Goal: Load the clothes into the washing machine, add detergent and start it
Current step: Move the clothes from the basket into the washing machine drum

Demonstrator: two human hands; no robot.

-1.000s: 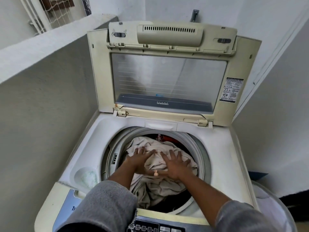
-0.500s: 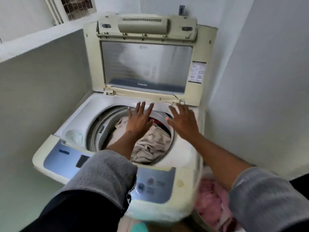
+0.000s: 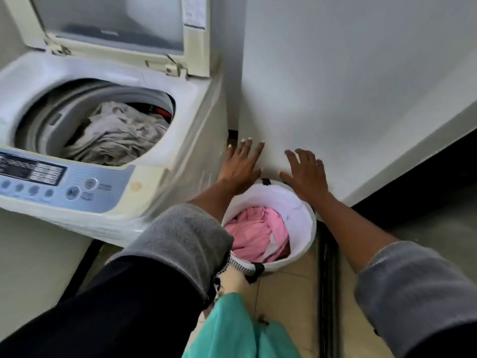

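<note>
Mid-loading, I judge: my left hand [image 3: 240, 167] and right hand [image 3: 306, 175], spread and empty, hover above the basket [image 3: 284, 200]. Next, grip the pink clothes [image 3: 254, 235] inside it (soft, bunched).

From above, your path into the round white fabric basket [image 3: 308, 228] is open; cream plastic washing machine [image 3: 196, 140] left, grey wall [image 3: 361, 99] beyond.

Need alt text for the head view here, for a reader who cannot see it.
A person's open left hand and right hand hover over a white laundry basket of pink clothes, right of a top-loading washing machine. Its lid is up and beige laundry lies in the drum.
</note>
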